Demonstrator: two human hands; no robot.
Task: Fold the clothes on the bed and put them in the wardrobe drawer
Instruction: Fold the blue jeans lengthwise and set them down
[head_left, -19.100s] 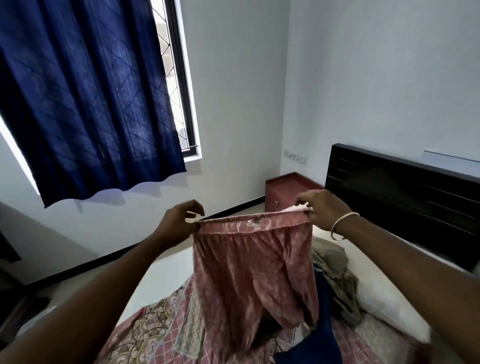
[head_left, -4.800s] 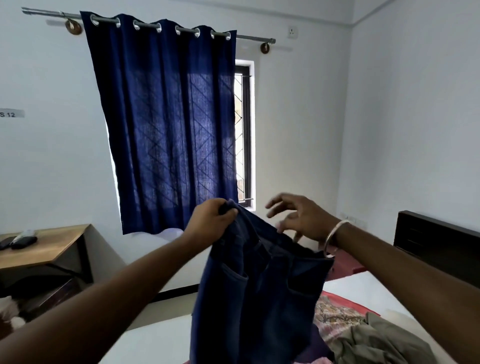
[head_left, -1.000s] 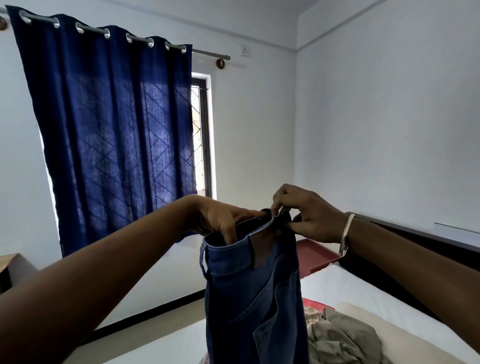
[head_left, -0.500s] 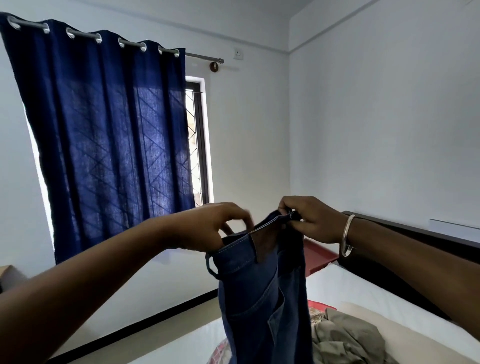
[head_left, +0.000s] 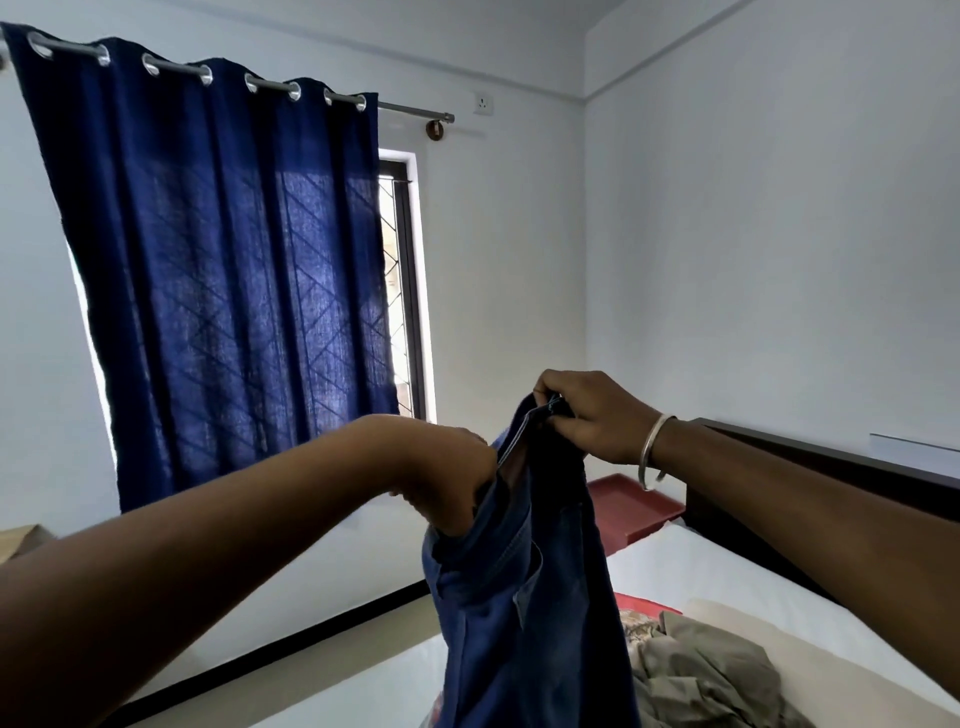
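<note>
Right hand (head_left: 592, 415) pinches the jeans (head_left: 524, 587) waistband; left hand's (head_left: 447, 483) grip is hidden inside them.

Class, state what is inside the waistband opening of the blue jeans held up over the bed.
The left hand reaches into the jeans; its fingers are hidden by denim. The right hand pinches the waistband.

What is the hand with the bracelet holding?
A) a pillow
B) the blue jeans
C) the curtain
B: the right hand, the one with the bracelet, pinches the top edge of the blue jeans hanging over the bed.
</note>
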